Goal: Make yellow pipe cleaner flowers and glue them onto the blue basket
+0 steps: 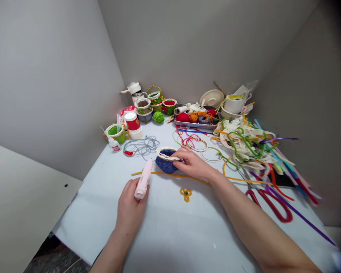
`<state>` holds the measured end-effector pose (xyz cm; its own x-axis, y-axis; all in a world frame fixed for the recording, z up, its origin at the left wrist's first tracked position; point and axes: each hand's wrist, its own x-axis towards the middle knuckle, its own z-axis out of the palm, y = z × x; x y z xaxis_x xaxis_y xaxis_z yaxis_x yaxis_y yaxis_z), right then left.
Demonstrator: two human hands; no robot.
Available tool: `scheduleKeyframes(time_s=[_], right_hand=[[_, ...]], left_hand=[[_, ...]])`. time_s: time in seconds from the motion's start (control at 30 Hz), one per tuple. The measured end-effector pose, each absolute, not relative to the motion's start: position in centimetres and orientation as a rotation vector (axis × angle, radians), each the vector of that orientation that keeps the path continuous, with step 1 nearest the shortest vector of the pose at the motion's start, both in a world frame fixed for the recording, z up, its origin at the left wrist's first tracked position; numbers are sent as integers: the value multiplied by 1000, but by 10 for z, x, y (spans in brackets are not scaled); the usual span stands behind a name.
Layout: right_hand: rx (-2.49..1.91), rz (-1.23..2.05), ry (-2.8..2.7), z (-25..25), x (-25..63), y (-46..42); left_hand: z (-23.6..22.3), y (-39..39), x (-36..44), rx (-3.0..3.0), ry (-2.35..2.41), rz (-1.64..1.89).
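Note:
My left hand [133, 199] is wrapped round a pale pink hot glue gun [144, 181], its nozzle pointing away from me, close to the left side of a small basket. That dark blue basket [165, 165] has a white braided rim and stands tilted on the table. Fingers of my right hand [190, 163] grip its right side, some of them over the rim. Just in front of the basket lies a long mustard pipe cleaner [178, 175]. Nearer to me is a yellow looped flower [186, 194] with a green centre.
Red-handled scissors [275, 204] lie at the right beside a heap of lace and pipe cleaners [244, 140]. A metal tray [196, 123] of yarn balls, several finished baskets [143, 108], a glue bottle [114, 145] and grey cord [143, 146] sit farther back. Grey walls enclose the table.

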<state>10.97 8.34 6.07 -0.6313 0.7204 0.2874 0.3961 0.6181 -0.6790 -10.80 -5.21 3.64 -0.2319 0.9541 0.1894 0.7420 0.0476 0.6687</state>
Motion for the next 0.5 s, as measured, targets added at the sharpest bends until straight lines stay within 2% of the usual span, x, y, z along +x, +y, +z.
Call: scheduleKeyframes(time_s=[0.17,0.5], right_hand=[[-879,783,-2298,62,109,82],[-844,791,-2300,58,109,82]], left_hand=[[35,-52,-137,1628,2271,988],[19,-33,-228,1773,2641,413]])
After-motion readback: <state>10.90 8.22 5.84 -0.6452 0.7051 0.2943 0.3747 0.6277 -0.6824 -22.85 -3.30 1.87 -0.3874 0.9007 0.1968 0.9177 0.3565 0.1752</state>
